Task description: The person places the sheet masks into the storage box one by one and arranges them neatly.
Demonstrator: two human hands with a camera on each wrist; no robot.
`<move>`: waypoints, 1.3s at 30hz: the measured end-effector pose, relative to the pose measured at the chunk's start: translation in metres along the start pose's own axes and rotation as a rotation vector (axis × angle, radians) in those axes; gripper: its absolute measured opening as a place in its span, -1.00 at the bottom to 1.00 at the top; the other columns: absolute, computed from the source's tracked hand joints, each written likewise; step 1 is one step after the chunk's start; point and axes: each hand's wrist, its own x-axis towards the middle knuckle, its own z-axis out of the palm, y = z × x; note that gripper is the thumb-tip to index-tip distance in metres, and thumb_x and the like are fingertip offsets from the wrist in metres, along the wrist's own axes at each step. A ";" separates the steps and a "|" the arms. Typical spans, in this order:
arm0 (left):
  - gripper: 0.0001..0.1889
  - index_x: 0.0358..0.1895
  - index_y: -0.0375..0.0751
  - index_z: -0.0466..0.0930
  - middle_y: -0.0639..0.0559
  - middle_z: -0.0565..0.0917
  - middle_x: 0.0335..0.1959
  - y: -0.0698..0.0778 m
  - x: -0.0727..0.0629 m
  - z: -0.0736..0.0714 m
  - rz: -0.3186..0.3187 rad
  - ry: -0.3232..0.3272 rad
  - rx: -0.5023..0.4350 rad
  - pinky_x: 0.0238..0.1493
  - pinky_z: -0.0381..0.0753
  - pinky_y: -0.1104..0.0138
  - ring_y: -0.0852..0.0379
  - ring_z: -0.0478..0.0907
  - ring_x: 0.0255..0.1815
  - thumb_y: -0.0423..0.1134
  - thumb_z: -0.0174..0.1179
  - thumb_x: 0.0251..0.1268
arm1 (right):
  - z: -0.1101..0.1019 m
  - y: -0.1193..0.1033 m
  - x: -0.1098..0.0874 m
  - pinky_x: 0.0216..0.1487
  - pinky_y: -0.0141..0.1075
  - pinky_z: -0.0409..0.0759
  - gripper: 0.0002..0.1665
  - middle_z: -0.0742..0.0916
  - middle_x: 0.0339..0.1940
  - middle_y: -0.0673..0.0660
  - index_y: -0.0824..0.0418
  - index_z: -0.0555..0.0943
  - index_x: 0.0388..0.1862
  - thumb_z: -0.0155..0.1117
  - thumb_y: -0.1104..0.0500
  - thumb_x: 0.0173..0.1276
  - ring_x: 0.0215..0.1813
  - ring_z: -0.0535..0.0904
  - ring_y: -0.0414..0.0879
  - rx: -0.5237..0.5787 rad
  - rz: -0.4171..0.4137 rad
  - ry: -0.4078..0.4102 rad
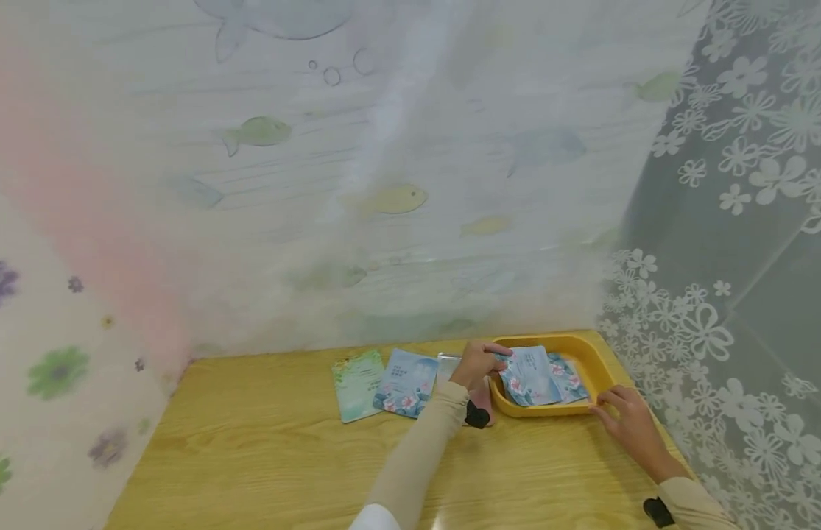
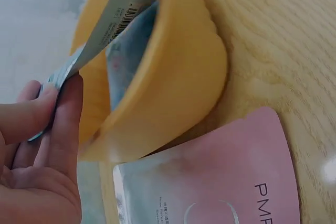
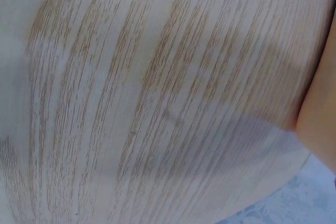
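My left hand [image 1: 478,364] pinches the left edge of a blue floral sheet mask packet [image 1: 533,374], tilted over the yellow tray [image 1: 599,362]. In the left wrist view the packet's barcoded back [image 2: 113,22] shows, with the thumb on one face and fingers behind. Another blue floral packet [image 1: 571,377] lies in the tray beneath it. At the tray's front right corner, my right hand [image 1: 630,425] holds the rim between thumb and fingers. The right wrist view shows only part of that hand [image 3: 320,114] beside the wood.
Left of the tray, a pink packet [image 2: 241,166] lies on the wooden table [image 1: 264,456], partly behind my left wrist in the head view. Farther left are a blue floral packet [image 1: 406,383] and a green packet [image 1: 358,387]. A fish-patterned wall [image 1: 410,258] rises behind.
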 end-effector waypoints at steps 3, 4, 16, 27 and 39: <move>-0.80 -0.32 -0.33 0.75 -0.06 0.69 -0.45 -0.004 -0.003 0.007 0.027 0.042 0.092 -0.62 0.52 0.41 0.17 0.50 -0.65 -0.61 0.22 0.04 | 0.001 0.000 -0.002 -0.31 -0.21 0.36 -0.59 0.56 -0.46 0.10 0.19 0.56 -0.52 0.56 0.46 -0.36 -0.36 0.44 0.00 -0.005 -0.001 -0.003; -0.80 -0.34 -0.34 0.75 -0.06 0.68 -0.47 -0.006 -0.003 0.010 0.039 0.061 0.126 -0.66 0.49 0.42 0.17 0.48 -0.67 -0.63 0.23 0.02 | 0.001 -0.001 -0.002 -0.31 -0.20 0.36 -0.59 0.56 -0.46 0.10 0.19 0.56 -0.52 0.56 0.46 -0.36 -0.36 0.44 0.00 -0.005 -0.001 -0.004; -0.87 -0.51 -0.32 0.71 0.02 0.64 -0.57 -0.007 -0.010 0.045 0.238 0.219 0.711 -0.51 0.52 0.49 0.22 0.50 -0.55 -0.56 0.22 0.02 | -0.002 -0.001 -0.005 -0.30 -0.31 0.35 -0.57 0.56 -0.46 0.06 0.17 0.56 -0.54 0.57 0.47 -0.39 -0.37 0.43 -0.03 0.000 -0.002 0.000; -0.73 -0.18 -0.33 0.71 0.00 0.65 -0.18 0.005 -0.018 0.061 0.128 0.090 0.796 -0.19 0.53 0.51 0.20 0.48 -0.17 -0.49 0.29 -0.04 | -0.004 0.003 -0.004 -0.29 -0.31 0.34 -0.61 0.56 -0.47 0.08 0.20 0.55 -0.53 0.57 0.45 -0.32 -0.36 0.43 -0.03 0.004 -0.002 0.011; -0.81 -0.22 -0.23 0.70 -0.02 0.65 -0.19 0.012 -0.038 0.032 0.130 0.015 0.437 -0.46 0.53 0.46 0.22 0.52 -0.27 -0.47 0.22 0.10 | -0.009 0.004 -0.008 -0.30 -0.29 0.35 -0.62 0.58 -0.46 0.10 0.22 0.59 -0.52 0.58 0.44 -0.33 -0.35 0.45 0.00 0.020 -0.009 0.014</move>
